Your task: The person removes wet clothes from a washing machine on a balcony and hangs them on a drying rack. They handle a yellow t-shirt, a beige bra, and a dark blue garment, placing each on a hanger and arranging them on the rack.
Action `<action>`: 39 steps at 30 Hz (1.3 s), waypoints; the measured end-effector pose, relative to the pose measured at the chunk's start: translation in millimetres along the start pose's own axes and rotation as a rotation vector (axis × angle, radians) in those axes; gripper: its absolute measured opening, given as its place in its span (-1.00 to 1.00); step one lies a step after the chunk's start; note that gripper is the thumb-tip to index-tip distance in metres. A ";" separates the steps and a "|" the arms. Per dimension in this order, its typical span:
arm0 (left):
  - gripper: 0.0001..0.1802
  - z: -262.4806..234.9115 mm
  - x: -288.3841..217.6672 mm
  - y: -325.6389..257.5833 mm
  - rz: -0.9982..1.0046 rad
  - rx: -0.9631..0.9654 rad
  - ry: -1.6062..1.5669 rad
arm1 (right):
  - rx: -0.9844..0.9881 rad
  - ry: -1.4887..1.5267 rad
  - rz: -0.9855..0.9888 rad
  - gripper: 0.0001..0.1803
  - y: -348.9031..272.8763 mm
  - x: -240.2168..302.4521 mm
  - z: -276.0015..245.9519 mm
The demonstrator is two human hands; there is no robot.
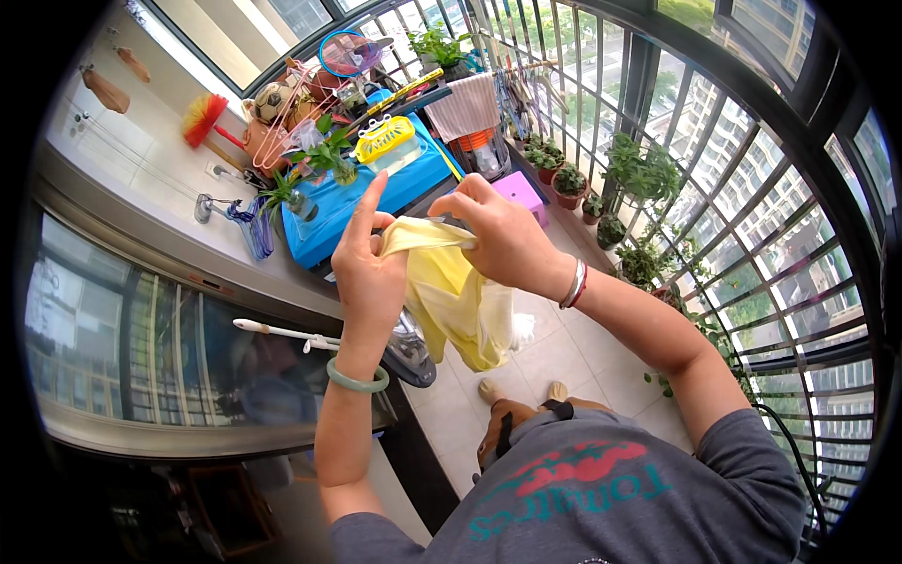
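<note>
A pale yellow cloth garment (pixel 449 291) hangs in loose folds between my two hands, above the tiled floor. My left hand (pixel 365 268) grips the left end of its upper edge, with the index finger pointing up. The right end of that edge is pinched in the bent fingers of my right hand (pixel 507 233). A small grey thing shows by the right fingertips, too small to name. The lower part of the garment droops toward my feet.
Beyond my hands, a blue-topped surface (pixel 319 242) bears jars of plants and a yellow basket (pixel 385 139). A purple stool (pixel 520 194) stands beside it. Potted plants (pixel 569 183) line the railing at right. A white pole (pixel 282 331) juts out at left.
</note>
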State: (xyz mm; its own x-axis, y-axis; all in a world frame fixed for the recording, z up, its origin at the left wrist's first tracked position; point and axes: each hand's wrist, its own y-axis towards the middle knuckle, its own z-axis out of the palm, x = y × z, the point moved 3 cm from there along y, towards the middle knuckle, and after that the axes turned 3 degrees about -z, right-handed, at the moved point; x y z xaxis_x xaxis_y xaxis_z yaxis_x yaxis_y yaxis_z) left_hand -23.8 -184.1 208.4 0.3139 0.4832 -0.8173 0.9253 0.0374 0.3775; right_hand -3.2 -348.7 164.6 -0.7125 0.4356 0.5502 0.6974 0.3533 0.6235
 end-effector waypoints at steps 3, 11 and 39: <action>-0.48 -16.1 -15.5 13.7 0.217 -0.104 0.203 | 0.128 -0.169 0.203 -0.65 -40.3 -38.7 24.2; -0.52 -39.2 44.7 21.8 -0.226 0.333 -0.067 | 0.028 1.075 0.882 -0.83 -55.3 -92.9 -15.4; -0.53 60.3 134.1 91.8 -0.291 0.738 -0.582 | -0.030 1.264 0.472 -0.56 82.2 -72.6 -3.6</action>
State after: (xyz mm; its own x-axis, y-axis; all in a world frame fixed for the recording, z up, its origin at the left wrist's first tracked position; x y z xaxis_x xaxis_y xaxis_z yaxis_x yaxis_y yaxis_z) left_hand 116.0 -168.6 107.2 -0.0746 0.0282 -0.9968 0.8215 -0.5649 -0.0775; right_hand 105.5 -354.2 177.9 -0.0008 -0.5510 0.8345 0.9033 0.3575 0.2370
